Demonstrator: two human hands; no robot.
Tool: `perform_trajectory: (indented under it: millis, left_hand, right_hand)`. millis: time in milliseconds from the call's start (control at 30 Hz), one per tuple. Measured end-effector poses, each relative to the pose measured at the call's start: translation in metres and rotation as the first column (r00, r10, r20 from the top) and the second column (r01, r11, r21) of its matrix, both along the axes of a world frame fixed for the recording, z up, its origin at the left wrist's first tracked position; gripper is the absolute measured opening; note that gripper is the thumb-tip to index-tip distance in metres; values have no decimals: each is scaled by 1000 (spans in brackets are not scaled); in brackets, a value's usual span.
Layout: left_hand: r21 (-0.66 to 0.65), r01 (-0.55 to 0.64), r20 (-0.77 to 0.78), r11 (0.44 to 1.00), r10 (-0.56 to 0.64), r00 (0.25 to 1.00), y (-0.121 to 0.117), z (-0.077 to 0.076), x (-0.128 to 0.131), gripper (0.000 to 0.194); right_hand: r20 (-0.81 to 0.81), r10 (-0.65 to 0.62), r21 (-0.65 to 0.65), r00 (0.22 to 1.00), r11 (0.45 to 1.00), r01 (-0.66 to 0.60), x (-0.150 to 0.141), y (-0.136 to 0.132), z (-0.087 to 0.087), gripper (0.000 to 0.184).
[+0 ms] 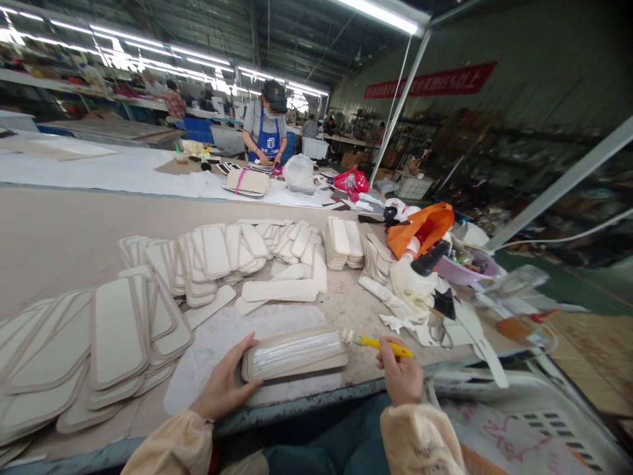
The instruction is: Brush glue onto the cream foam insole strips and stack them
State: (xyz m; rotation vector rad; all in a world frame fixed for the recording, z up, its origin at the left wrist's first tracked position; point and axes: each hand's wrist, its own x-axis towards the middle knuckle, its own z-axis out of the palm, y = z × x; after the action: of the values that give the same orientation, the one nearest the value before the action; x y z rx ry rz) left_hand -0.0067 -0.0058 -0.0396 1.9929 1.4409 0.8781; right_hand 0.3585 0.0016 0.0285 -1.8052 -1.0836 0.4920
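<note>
My right hand (401,376) grips the yellow handle of a brush (383,344). The brush's pale, coated bristles touch the right end of a stack of rounded flat panels (297,353) at the table's front. White streaks of a wet-looking coating run lengthwise along the top panel. My left hand (225,377) holds the stack's left end, thumb at the near side and fingers at the far corner. Under the stack lies a whitish sheet (212,349). Just beyond it rests a white strip (279,290).
Fanned piles of similar panels (119,330) cover the left and middle of the table. To the right are an orange bag (422,227), a purple basin (462,270), scissors (439,330) and a bottle with amber liquid (514,326). A co-worker (267,125) stands at the far table.
</note>
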Motion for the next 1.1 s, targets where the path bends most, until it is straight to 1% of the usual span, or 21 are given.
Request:
perform_trajectory:
  millis: [100, 167, 267, 333, 367, 400, 433, 500, 567, 600, 633, 667, 733, 767, 800, 867, 967, 1033, 1100]
  left_hand:
    - [-15, 1, 8, 1000, 0, 1000, 0, -2, 0, 75]
    - [-15, 1, 13, 1000, -1, 1000, 1, -3, 0, 75]
    - [-1, -6, 21, 1000, 6, 1000, 1, -4, 0, 75]
    - [11, -7, 23, 1000, 6, 1000, -1, -4, 0, 75]
    - [17, -4, 27, 1000, 3, 1000, -2, -4, 1, 75]
    - [23, 2, 31, 1000, -3, 1000, -3, -5, 0, 75]
    - [29, 12, 37, 1000, -13, 999, -4, -5, 0, 75]
    - [35, 21, 52, 999, -22, 998, -3, -4, -3, 74]
    - [21, -7, 62, 1000, 5, 998, 4, 2, -9, 68]
    - [13, -32, 44, 999, 32, 999, 11, 7, -12, 62]
    - [15, -64, 7, 998, 64, 998, 21, 13, -16, 56]
    - [26, -91, -51, 995, 92, 994, 33, 20, -19, 50]
    - [89, -106, -206, 990, 122, 971, 63, 35, -23, 44]
    - [113, -87, -283, 990, 116, 952, 80, 42, -24, 44]
    - [128, -55, -357, 990, 98, 929, 97, 48, -25, 45]
    - [106, 29, -485, 994, 27, 874, 128, 57, -22, 47]
    - [45, 122, -545, 992, -78, 835, 163, 61, -18, 46]
    - [6, 180, -548, 984, -148, 824, 178, 60, -16, 42]
    - [-29, 229, -545, 973, -208, 812, 188, 57, -17, 37]
  right_hand:
    - [-136, 29, 39, 990, 999, -24, -8, 2, -4, 53]
    - [-180, 45, 55, 983, 998, -36, -14, 3, -6, 52]
    - [-235, -16, 57, 972, 998, 30, -14, 5, -10, 49]
    - [-376, -56, 84, 925, 992, 94, -8, 6, -14, 47]
    - [-477, -44, 119, 878, 986, 114, -3, 7, -16, 45]
    - [-592, -1, 170, 806, 977, 126, 3, 8, -19, 43]
    - [-703, 44, 213, 709, 965, 151, 8, 8, -22, 41]
    - [-879, 131, 234, 459, 956, 176, 19, 9, -27, 34]
    - [-965, 164, 201, 205, 964, 174, 29, 8, -30, 26]
    - [-980, 170, 185, 102, 968, 172, 33, 7, -31, 23]
    - [-985, 173, 174, 25, 969, 175, 36, 6, -32, 20]
    - [-984, 178, 170, -26, 969, 180, 38, 5, -33, 19]
    - [-979, 187, 171, -77, 969, 177, 40, 5, -34, 17]
    - [-978, 189, 173, -89, 971, 165, 40, 6, -34, 17]
    - [-977, 191, 176, -96, 972, 154, 40, 7, -35, 17]
    - [-976, 190, 175, -107, 976, 131, 39, 10, -37, 18]
    - [-977, 182, 169, -113, 979, 117, 38, 14, -39, 19]
    - [-979, 177, 166, -104, 980, 112, 38, 15, -40, 19]
    - [-981, 173, 163, -86, 981, 109, 38, 16, -40, 19]
